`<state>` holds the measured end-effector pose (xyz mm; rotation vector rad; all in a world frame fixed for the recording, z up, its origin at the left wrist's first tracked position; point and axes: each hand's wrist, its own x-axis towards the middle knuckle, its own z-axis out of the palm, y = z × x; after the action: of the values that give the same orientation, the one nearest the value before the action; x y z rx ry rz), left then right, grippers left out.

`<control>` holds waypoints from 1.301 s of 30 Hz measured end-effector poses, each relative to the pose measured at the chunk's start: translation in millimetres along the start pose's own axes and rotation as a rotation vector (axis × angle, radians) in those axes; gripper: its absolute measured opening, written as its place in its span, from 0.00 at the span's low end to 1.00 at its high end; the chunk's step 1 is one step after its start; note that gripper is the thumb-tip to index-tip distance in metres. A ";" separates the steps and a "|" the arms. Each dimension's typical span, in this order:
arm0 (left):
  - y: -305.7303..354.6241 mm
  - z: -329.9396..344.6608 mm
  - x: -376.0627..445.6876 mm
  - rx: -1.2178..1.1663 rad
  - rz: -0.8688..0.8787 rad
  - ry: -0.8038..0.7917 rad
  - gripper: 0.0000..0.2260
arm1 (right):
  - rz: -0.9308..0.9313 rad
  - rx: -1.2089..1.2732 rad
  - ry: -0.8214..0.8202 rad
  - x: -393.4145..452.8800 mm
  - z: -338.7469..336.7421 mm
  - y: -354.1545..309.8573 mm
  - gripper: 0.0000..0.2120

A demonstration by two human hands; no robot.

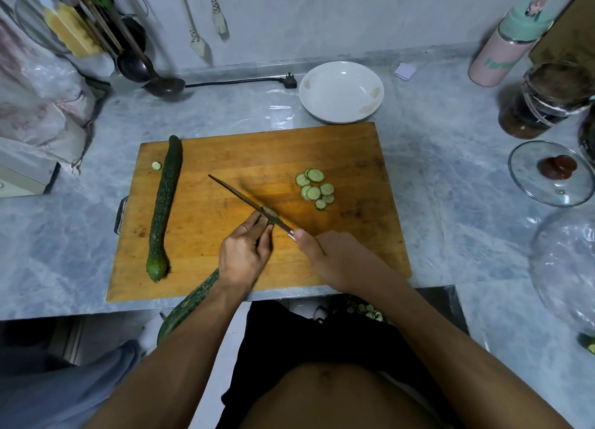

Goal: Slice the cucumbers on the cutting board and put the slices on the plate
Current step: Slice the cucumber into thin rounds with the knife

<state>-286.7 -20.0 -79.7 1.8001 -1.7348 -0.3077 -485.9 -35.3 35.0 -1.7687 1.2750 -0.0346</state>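
Observation:
A wooden cutting board (pixel 225 158) lies on the grey counter. My left hand (pixel 244 254) holds down a long cucumber (pixel 193 296) whose far part hangs off the board's near edge under my forearm. My right hand (pixel 335 258) grips the handle of a knife (pixel 244 200); its blade rests on the cucumber's cut end at my left fingertips. Several round slices (pixel 315 188) lie in a small pile to the right on the board. A second whole cucumber (pixel 162 209) lies along the board's left side, with a cut-off tip (pixel 156 165) beside it. The white plate (pixel 341 90) behind the board holds nothing.
A glass lid (pixel 547 174) and a glass bowl (pixel 566 267) sit at the right, with a dark jar (pixel 544 103) and a pink bottle (pixel 505 48) behind them. Ladles and a black power cord (pixel 238 81) lie at the back left. Plastic bags (pixel 42 106) crowd the left.

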 end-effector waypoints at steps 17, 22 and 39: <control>0.3 2.6 0.3 0.049 0.047 0.035 0.18 | 0.093 0.073 -0.008 40.4 2.6 -8.0 0.32; 1.7 2.9 -0.1 0.069 0.024 0.061 0.17 | 0.091 0.123 0.005 39.6 9.9 -0.8 0.31; 2.1 -1.7 0.2 0.031 0.042 0.059 0.16 | 0.049 0.009 -0.055 -0.1 -11.9 0.4 0.35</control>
<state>-287.5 -19.6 -77.2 1.7742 -1.7426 -0.2092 -492.2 -43.0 41.7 -1.7181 1.2763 0.0359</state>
